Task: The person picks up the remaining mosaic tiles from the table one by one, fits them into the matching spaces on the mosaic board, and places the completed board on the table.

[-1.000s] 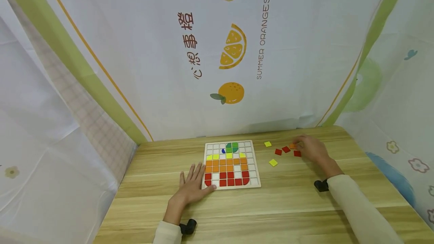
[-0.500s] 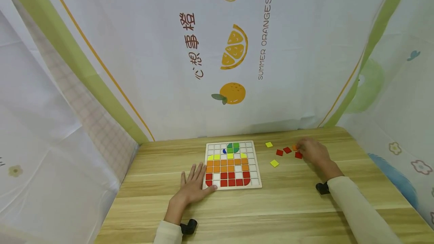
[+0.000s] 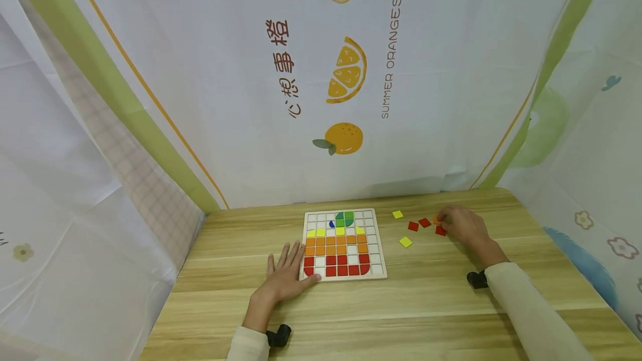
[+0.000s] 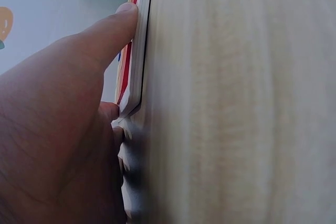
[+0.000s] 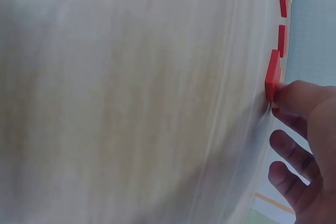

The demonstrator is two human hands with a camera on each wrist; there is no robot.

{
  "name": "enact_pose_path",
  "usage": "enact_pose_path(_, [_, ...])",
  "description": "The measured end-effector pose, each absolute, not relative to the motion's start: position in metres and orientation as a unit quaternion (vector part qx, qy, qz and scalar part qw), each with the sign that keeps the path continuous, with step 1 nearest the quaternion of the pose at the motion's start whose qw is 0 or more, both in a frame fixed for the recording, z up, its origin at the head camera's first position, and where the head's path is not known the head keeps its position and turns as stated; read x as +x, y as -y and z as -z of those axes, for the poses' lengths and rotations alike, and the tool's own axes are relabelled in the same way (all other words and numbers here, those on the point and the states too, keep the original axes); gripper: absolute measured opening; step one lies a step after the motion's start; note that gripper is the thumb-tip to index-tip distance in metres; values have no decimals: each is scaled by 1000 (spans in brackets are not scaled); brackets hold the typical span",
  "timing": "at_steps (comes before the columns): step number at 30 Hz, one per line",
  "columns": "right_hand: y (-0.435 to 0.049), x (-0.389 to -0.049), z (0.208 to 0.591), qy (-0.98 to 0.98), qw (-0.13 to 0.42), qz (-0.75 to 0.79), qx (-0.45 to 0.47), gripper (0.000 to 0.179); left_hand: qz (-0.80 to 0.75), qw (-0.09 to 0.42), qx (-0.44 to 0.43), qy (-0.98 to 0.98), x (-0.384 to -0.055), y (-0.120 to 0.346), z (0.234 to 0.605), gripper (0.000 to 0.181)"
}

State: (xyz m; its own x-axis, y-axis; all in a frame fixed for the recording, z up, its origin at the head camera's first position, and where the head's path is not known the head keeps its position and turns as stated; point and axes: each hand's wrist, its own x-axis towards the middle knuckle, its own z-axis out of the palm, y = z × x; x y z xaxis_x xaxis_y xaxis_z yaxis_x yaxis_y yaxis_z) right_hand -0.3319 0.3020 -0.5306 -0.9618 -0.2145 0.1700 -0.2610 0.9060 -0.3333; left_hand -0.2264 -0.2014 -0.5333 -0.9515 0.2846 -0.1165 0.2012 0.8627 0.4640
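Note:
My left hand (image 3: 286,280) lies with fingers spread at the left edge of a white grid board (image 3: 377,272); the thumb (image 4: 123,22) rests on its front edge. The board holds red, orange, yellow, green and blue pieces in its squares. Over to the right, my right hand (image 3: 465,227) pinches a red square tile (image 5: 273,72) at its near end between thumb and index finger. The other fingers (image 5: 287,148) hang loosely curled. Just behind that tile, right at the fingertips, is an orange tile (image 3: 436,219), partly hidden.
Two loose red tiles, one (image 3: 424,222) beside the other (image 3: 413,226), lie left of my right hand. Further left are a yellow tile (image 3: 398,214) and, nearer, another yellow tile (image 3: 405,242). A white curtain (image 3: 241,144) hangs behind the wooden table (image 3: 331,322).
The red tile at my right fingertips has shifted slightly left and toward me. My right hand has lowered a little, and the orange tile keeps its place. My left hand stays put.

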Motion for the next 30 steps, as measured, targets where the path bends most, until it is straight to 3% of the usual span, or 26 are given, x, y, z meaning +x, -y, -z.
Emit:
enact_pose_path(15, [-281,-324,527,963,107,-196,149,13,-214,100,114,-965,-228,200,534,101])
enact_pose_path(30, [-218,-304,522,930,175,-210,246,7,-223,95,119,-963,-230,202,539,102])
